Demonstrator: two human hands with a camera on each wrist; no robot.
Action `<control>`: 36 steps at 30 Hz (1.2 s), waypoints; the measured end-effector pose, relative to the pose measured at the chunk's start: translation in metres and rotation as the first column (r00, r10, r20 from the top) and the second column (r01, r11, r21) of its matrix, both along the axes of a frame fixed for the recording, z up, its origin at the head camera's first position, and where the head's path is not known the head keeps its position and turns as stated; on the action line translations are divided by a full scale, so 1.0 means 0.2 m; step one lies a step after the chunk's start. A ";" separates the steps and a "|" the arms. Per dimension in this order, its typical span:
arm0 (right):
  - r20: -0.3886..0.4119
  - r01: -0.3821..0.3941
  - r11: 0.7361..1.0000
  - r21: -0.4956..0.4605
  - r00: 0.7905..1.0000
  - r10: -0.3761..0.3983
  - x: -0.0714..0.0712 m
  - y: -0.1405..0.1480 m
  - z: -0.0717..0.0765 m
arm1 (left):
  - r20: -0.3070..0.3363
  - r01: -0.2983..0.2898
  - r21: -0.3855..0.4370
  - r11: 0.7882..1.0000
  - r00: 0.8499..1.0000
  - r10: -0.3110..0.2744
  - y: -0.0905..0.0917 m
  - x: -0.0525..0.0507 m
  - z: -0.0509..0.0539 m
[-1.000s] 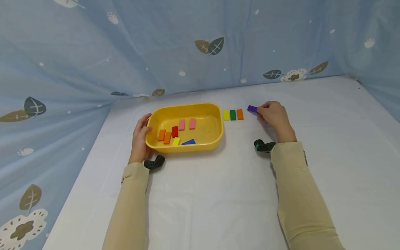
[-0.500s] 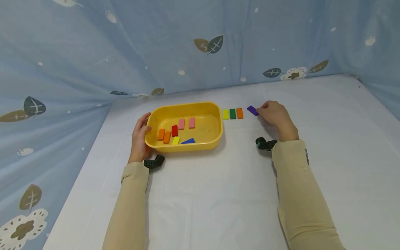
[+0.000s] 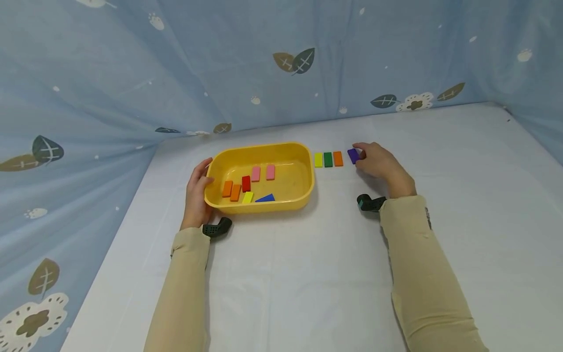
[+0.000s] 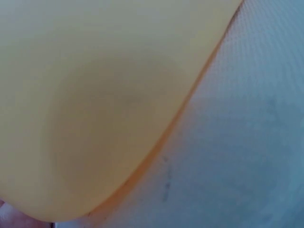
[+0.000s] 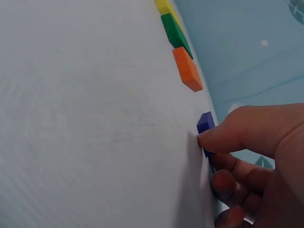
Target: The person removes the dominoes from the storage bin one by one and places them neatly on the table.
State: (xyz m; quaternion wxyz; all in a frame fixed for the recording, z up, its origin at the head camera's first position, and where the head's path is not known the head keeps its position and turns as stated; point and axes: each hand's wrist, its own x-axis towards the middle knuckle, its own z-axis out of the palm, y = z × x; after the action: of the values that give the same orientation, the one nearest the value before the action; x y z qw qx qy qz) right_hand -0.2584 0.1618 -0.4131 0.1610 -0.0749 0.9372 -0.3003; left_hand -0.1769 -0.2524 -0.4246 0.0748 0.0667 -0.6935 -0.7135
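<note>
My left hand (image 3: 196,198) grips the left end of a yellow plastic basin (image 3: 281,208), its thumb over the rim. In the left wrist view the basin's outer wall (image 4: 109,118) fills much of the picture. At the right, my right hand (image 3: 380,165) pinches a purple rectangular block (image 3: 353,156), which lies flat on the white cloth. The right wrist view has the thumb against the purple block (image 5: 205,122), with the index finger partly hidden behind. Left of it stand an orange block (image 3: 337,159), a green block (image 3: 328,160) and a yellow block (image 3: 318,160) in a row.
Inside the basin lie pink blocks (image 3: 270,172), a red block (image 3: 246,184), orange blocks (image 3: 235,192), another yellow block (image 3: 248,197) and a blue piece (image 3: 266,198). A blue patterned curtain (image 3: 246,73) borders the white table cloth (image 3: 299,274) at the back and left.
The purple block has turned from lying nearly crosswise to more upright, closer in line with the row. My right hand has shifted slightly left; the left hand and basin have stayed put.
</note>
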 end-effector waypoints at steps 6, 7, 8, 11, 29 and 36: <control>0.030 0.010 1.000 -0.004 0.999 -0.010 0.00 -0.04 0.00 | 0.019 -0.002 -0.002 1.000 1.000 0.002 0.00 0.00 0.01; 0.034 0.015 1.000 -0.005 0.999 -0.015 0.00 -0.04 0.00 | 0.018 -0.001 0.000 1.000 1.000 0.001 0.00 0.00 0.01; 0.036 0.019 1.000 -0.005 0.999 -0.019 0.00 -0.04 0.00 | 0.017 -0.001 0.002 1.000 1.000 0.001 0.00 0.00 0.01; 0.038 0.019 1.000 -0.003 0.999 -0.019 -0.01 -0.05 0.00 | 0.020 -0.003 0.002 1.000 1.000 0.003 0.00 0.00 0.02; 0.050 0.037 0.999 -0.006 0.998 -0.037 -0.01 -0.05 0.01 | 0.007 -0.003 0.002 1.000 1.000 0.003 0.01 0.00 0.01; 0.041 0.025 0.998 -0.066 0.999 -0.022 0.00 -0.04 0.04 | 0.007 -0.009 -0.001 1.000 1.000 0.009 0.01 0.00 0.00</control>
State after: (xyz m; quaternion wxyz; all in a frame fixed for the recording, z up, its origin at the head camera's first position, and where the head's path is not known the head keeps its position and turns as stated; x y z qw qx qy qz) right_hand -0.2575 0.1533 -0.4046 0.1737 -0.0632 0.9241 -0.3345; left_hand -0.1777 -0.2511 -0.4243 0.0758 0.0722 -0.6939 -0.7125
